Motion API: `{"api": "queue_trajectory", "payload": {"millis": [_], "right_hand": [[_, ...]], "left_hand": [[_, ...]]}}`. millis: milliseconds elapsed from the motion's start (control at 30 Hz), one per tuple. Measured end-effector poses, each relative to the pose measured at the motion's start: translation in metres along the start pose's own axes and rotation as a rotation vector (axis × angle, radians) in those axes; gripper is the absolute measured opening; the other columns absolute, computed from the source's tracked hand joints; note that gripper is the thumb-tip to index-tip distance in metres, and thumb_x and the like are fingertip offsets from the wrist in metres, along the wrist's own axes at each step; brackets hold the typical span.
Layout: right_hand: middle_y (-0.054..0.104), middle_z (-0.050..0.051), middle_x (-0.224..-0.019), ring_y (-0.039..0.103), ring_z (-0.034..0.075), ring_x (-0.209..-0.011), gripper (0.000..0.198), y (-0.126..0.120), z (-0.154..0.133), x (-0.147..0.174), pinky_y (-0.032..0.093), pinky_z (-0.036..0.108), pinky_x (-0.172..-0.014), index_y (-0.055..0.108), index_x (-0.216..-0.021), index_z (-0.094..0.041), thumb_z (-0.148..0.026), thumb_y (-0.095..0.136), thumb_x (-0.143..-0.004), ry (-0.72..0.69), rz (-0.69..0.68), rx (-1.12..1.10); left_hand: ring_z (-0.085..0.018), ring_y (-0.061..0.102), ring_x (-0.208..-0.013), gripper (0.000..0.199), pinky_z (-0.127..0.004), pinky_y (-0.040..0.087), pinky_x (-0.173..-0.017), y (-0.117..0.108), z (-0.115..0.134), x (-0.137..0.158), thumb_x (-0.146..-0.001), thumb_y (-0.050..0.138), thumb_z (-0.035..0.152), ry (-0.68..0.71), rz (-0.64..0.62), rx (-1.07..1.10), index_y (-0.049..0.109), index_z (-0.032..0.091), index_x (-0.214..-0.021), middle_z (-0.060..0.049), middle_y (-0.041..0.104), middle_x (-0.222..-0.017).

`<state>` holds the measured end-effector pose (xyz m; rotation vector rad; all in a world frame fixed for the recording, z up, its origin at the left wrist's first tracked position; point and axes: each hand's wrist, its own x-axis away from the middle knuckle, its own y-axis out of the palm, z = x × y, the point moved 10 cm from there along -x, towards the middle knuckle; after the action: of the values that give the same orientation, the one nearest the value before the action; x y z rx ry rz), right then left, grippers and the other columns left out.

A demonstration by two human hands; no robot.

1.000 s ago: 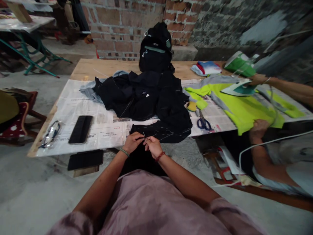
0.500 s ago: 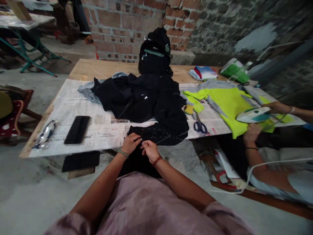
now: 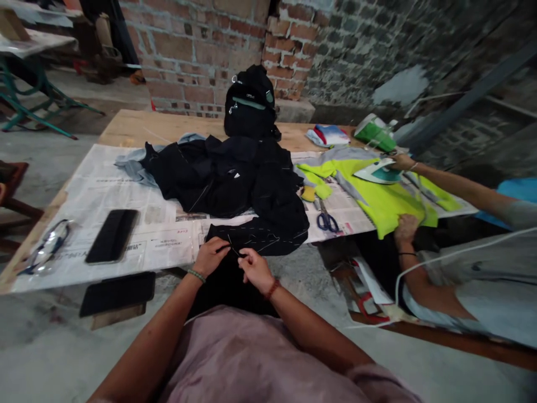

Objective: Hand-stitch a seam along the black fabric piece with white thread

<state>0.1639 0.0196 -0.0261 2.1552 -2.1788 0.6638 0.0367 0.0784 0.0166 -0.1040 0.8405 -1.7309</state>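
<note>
The black garment [image 3: 235, 184] lies bunched over the table, and its near edge, marked with long white stitches, hangs toward my lap. My left hand [image 3: 211, 256] is closed, thumb and fingers pinching that edge at its left corner. Just to the right, my right hand [image 3: 255, 268] is closed in a pinch on a fine pale needle or thread [image 3: 235, 251]; it is too thin to tell which. This pale line spans the small gap between my hands. Blue-handled scissors [image 3: 326, 219] lie right of the garment, with a small yellow object [image 3: 308, 193] behind them.
A phone [image 3: 112, 236] and glasses [image 3: 49, 240] rest on newspaper at left; another dark phone-like slab [image 3: 117, 293] is below the edge. A black backpack [image 3: 251, 106] stands behind. At right, a co-worker's hand holds an iron [image 3: 380, 172] on a yellow garment [image 3: 377, 201]; a white cord crosses nearby.
My right hand has drawn slightly away from my left, with a pale line showing between them. The co-worker's iron has moved farther back and left across the yellow cloth. My view has shifted right.
</note>
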Motion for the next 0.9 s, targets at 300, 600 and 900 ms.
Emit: {"api": "queue_trajectory", "payload": {"millis": [300,600,900], "right_hand": [[0.06,0.004,-0.097,0.047,0.005,-0.049,0.035,-0.049,0.013,0.075,0.043,0.02,-0.054,0.052,-0.108,-0.019,-0.022,0.049,-0.073,-0.147,-0.024,0.464],[0.061,0.007,-0.099,0.049,0.007,-0.05,0.04,-0.059,0.034,0.095,0.045,0.024,-0.057,0.052,-0.112,-0.016,-0.023,0.047,-0.073,-0.029,-0.068,0.474],[0.06,0.009,-0.099,0.05,0.006,-0.038,0.037,-0.079,0.095,0.097,0.043,0.022,-0.041,0.053,-0.106,-0.018,-0.025,0.048,-0.071,0.262,-0.033,0.227]], "left_hand": [[-0.012,0.057,-0.073,0.012,-0.025,0.048,-0.068,0.0,0.003,0.0,-0.075,0.055,0.021,-0.006,-0.017,0.008,0.064,0.019,-0.082,-0.002,0.06,-0.077],[-0.011,0.057,-0.073,0.012,-0.024,0.048,-0.068,0.0,0.003,0.0,-0.075,0.054,0.021,-0.014,-0.019,0.006,0.064,0.019,-0.082,-0.002,0.06,-0.077],[-0.012,0.057,-0.07,0.012,-0.023,0.048,-0.066,-0.001,0.005,0.0,-0.075,0.054,0.022,-0.009,-0.011,0.016,0.065,0.019,-0.08,-0.001,0.059,-0.075]]}}
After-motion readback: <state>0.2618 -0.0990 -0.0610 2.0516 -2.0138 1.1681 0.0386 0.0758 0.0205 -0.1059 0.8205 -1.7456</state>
